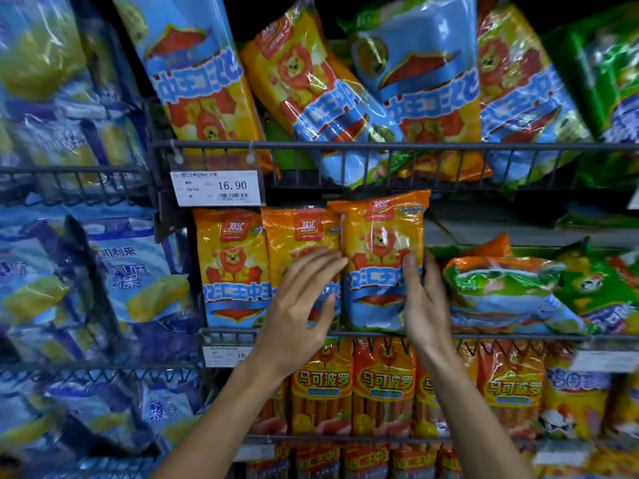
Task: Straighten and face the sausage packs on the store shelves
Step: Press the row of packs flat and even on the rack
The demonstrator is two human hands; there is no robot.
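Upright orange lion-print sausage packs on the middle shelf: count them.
3: the left pack beneath the price tag, the centre pack under the left hand, the right pack gripped by the right hand. More may hide behind.

Person, head-camera view: two bare forearms entering from the lower edge of the frame, each ending in a bare hand, left hand (300,302) and right hand (426,299). No sleeve reaches either visible forearm. Wrists and fingers carry nothing worn. Fingernails short and plain. The body above the forearms lies outside the frame.
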